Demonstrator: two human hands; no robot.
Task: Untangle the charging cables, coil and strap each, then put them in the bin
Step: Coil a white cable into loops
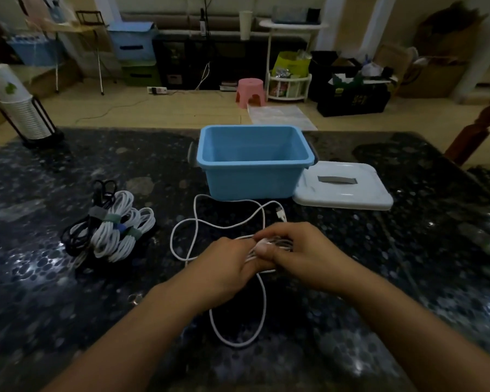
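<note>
The bin (255, 161) is blue and stands open near the far edge of the table (408, 250), about in the middle of that edge. Nothing shows inside it; only its bare walls and floor are visible. Its lid (343, 185) is white with a grey handle and lies flat on the table, just beside the bin on the right, touching or almost touching its lower corner.

To the left of the bin, well apart from it, lies a pile of coils (111, 224). Most of them are white, some are black, and each has a strap around its middle.

The loose cable (224, 224) is white and lies in the middle of the table, between the bin and the near edge. One part makes open loops in front of the bin, and its plug (280, 213) rests near the bin's front wall. Another loop hangs down toward the near edge, under the hands.

Both hands meet above this cable. The left hand (227, 267) has its fingers curled around a bundle of several turns. The right hand (297, 250) also grips the bundle, with the fingers bent over it from above and the thumb pressed on the strands from the near side. The bundle sits between the two hands, mostly hidden by the fingers.

At the far left corner stands a stack of cups (17, 106) in a black holder.
</note>
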